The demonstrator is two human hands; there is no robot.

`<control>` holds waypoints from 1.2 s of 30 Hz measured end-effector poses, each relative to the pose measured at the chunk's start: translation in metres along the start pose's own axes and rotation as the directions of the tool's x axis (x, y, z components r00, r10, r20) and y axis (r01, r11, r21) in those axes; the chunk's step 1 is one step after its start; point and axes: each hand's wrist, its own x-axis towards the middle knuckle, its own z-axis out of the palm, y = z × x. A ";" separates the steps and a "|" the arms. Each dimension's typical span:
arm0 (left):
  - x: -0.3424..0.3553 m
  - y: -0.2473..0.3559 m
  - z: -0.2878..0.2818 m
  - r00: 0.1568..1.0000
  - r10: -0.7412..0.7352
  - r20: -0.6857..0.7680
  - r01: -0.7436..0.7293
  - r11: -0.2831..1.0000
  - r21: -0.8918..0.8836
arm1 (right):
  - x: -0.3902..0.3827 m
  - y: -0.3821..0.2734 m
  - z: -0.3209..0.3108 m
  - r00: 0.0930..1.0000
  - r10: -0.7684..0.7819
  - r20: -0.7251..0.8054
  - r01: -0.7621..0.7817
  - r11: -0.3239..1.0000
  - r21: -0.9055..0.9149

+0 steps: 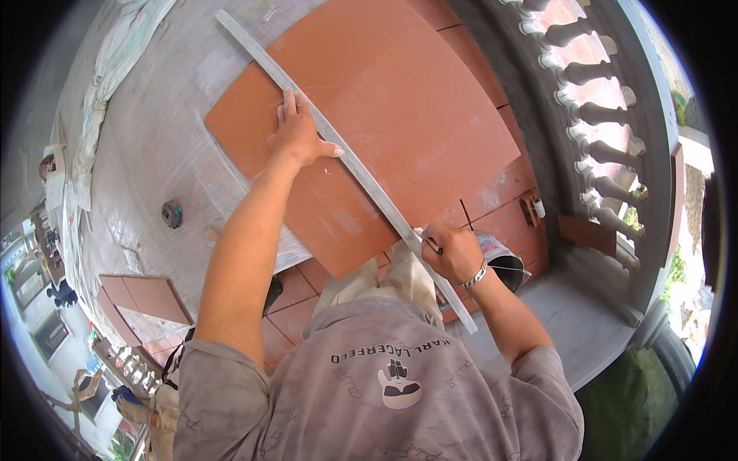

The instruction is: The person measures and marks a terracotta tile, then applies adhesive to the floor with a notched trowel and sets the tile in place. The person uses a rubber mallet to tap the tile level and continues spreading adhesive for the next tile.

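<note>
A large reddish-brown tile (407, 100) lies before me with a long grey metal straightedge (355, 165) laid slantwise across it. My left hand (296, 138) rests on the tile, fingers stretched out, its thumb against the straightedge. Down by the tile's near edge, my right hand (453, 252) is closed round a dark pen (433, 247), beside the straightedge's lower part. The pen's tip is hidden or too small to make out. Past my right hand, the straightedge runs on over my leg.
A bucket (503, 261) stands just right of my right hand. Left of the tile, a tape measure (172, 214) lies on a sheeted surface. Smaller reddish tiles (146, 298) are at the lower left. A balustrade (603, 115) runs along the right. Another person's leg (163, 430) shows at the lower left.
</note>
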 end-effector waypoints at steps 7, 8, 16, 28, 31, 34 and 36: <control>-0.004 0.001 -0.007 1.000 -0.006 0.026 0.006 1.000 0.008 | -0.099 0.039 0.014 0.966 0.194 -0.173 -0.181 0.980 0.086; -0.005 0.000 -0.008 1.000 -0.005 0.026 0.005 1.000 0.000 | -0.114 0.046 0.023 0.961 0.226 -0.159 -0.216 0.973 0.081; -0.044 -0.025 0.041 0.933 0.065 -0.353 -0.179 0.936 -0.302 | -0.178 0.066 0.086 0.952 0.242 -0.187 -0.237 0.970 0.049; -0.200 -0.031 0.107 0.984 0.088 -0.153 -0.136 -0.175 -0.975 | 0.027 -0.110 0.103 0.940 -0.178 -0.290 0.255 0.933 0.254; -0.173 -0.073 0.083 0.965 -0.130 -0.230 -0.259 -0.294 -0.920 | 0.032 -0.148 0.117 0.956 -0.231 -0.183 0.275 0.922 0.274; -0.161 -0.146 0.066 0.971 -0.225 -0.077 -0.106 -0.119 -0.987 | 0.022 -0.150 0.120 0.880 -0.380 -0.284 0.418 0.905 0.086; -0.159 -0.197 0.062 0.968 -0.251 -0.009 -0.008 0.006 -1.000 | 0.013 -0.131 0.115 0.855 -0.405 -0.325 0.425 0.905 -0.010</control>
